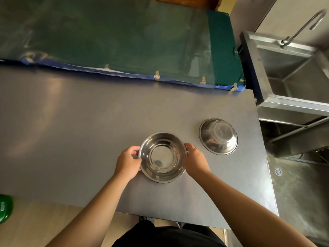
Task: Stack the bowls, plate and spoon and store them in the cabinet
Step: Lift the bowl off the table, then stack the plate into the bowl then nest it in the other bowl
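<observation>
A shiny steel bowl [162, 157] sits upright near the middle of the grey table [71, 139]. My left hand [129, 162] grips its left rim and my right hand [195, 160] grips its right rim. A second steel bowl [218, 136] rests on the table to the right, apart from the first, with nothing touching it. No plate, spoon or cabinet is in view.
A green padded mat with a blue edge [124, 41] runs along the table's far side. A steel sink [293, 72] with a tap [302, 27] stands to the right, past the table's edge. A green object [5, 208] lies on the floor at lower left.
</observation>
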`<state>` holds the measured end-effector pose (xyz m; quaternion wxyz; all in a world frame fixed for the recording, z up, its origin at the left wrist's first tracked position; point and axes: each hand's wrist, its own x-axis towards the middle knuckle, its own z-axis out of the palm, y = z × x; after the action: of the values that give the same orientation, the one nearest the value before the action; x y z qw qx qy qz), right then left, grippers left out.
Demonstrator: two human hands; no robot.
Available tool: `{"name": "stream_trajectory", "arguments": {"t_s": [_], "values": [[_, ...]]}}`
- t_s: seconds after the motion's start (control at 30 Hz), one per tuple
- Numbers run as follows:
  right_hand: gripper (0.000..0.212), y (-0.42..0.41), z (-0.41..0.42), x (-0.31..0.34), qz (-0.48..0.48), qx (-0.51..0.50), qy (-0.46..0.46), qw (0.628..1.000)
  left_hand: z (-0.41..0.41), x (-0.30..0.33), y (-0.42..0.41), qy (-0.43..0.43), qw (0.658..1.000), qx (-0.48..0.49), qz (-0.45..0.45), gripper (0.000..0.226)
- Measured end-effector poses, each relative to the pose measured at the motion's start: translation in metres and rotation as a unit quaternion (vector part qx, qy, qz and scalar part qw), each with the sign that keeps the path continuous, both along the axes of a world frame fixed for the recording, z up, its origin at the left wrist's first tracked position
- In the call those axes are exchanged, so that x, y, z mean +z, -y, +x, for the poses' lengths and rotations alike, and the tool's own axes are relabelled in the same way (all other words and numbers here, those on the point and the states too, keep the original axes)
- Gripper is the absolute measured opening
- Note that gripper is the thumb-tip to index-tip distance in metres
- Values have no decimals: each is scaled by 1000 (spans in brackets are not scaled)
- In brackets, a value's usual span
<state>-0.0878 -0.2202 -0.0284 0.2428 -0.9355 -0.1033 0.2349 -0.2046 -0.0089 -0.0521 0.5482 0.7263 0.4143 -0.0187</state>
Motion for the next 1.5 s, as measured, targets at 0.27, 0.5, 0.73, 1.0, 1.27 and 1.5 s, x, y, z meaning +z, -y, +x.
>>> {"name": "stream_trajectory", "arguments": {"t_s": [0.27,0.5,0.73,1.0,1.27,1.5], "values": [[35,4,-3,-10,-18,11,-1,1000,0,-8,4,-27,1000,-11,-1,41],[20,12,-3,-17,5,1,-16,1000,-3,-12,4,-50,998,-30,26,39],[41,30,4,-20,57,-22,-50,997,4,-12,9,-63,993,-47,83,36],[49,79,39,-9,48,-94,-39,994,66,15,43,-7,982,-120,144,35],[52,136,80,-3,67,-193,-40,978,149,12,108,-38,975,-200,92,48],[72,163,119,-17,68,-255,-61,963,211,-8,144,-71,972,-218,56,64]]}}
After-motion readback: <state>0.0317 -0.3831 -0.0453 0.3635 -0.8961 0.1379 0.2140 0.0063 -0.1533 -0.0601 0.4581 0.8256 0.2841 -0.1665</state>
